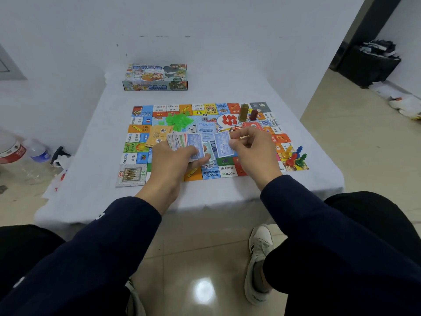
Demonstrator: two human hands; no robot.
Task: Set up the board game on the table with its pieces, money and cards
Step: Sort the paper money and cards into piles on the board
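Observation:
The colourful game board (136, 174) lies flat on the white-covered table (95, 137). My left hand (175, 160) grips a fanned stack of paper money (182, 141) above the board's near edge. My right hand (248, 147) pinches a single blue note (223, 143) just right of the stack. More notes (210, 156) lie on the board between my hands. On the board are a heap of green houses (180, 120), orange cards (158, 136), red cards (251, 126), a die (205, 117), two tall pieces (247, 112) and coloured pawns (295, 157).
The game box (156, 77) stands at the table's far side. Plastic bottles (37, 151) and a spray bottle (59, 155) sit on the floor at left. A dark bin (369, 62) and white bags (405, 106) are on the floor at right. My knees flank the table's near edge.

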